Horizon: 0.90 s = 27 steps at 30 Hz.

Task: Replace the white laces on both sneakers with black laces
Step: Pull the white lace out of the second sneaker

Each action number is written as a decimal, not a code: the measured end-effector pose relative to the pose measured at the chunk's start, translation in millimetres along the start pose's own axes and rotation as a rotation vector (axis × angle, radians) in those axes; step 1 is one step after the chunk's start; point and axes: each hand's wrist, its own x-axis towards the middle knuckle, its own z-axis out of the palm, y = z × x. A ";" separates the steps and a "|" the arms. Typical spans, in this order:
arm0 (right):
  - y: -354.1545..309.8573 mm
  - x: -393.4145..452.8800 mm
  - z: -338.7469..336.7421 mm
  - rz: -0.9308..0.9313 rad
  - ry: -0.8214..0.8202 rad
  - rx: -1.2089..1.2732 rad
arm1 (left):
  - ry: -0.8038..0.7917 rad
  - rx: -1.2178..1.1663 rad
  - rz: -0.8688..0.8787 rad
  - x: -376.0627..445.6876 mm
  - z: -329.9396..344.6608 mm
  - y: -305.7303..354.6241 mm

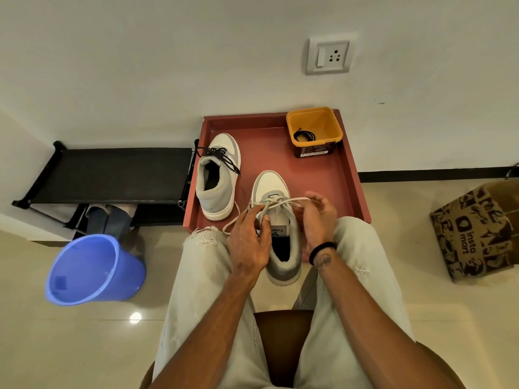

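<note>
Two white and grey sneakers stand on a red tray point(280, 141). The left sneaker point(217, 178) carries black laces. The right sneaker point(280, 228) sits between my knees with a white lace point(283, 203) still threaded near its toe. My left hand point(248, 240) grips the sneaker's tongue and left side. My right hand point(317, 217) pinches the white lace and holds it taut across the shoe. A loose end of the lace trails off to the left by my knee. A black lace point(304, 135) lies coiled inside a yellow tub point(314, 130) at the tray's back right corner.
A blue bucket point(92, 270) lies tipped on the floor at left, next to a black shoe rack point(112, 175). A printed paper bag point(477, 231) stands at right. The wall with a socket point(330, 54) rises right behind the tray.
</note>
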 end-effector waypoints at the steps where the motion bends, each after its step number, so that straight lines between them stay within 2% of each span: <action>1: 1.2 -0.5 -0.5 -0.104 -0.031 -0.120 | -0.001 0.003 -0.001 0.1 -0.1 0.0; 6: 13.6 -4.3 -1.6 -0.619 -0.260 -0.642 | 0.002 0.026 0.012 -0.4 0.4 -1.8; 8: 21.2 -4.2 -0.5 -0.707 -0.309 -0.775 | 0.003 0.024 0.019 -0.3 0.4 -2.6; 16: 28.4 -3.1 3.1 -0.755 -0.298 -0.844 | 0.000 0.024 0.027 0.5 1.2 -4.6; 19: 27.0 -4.8 5.3 -0.752 -0.255 -0.737 | 0.016 0.027 0.024 0.5 0.5 -3.3; 27: 15.8 -5.0 3.0 -0.503 -0.214 -0.377 | 0.008 0.026 0.027 0.6 -1.6 -0.7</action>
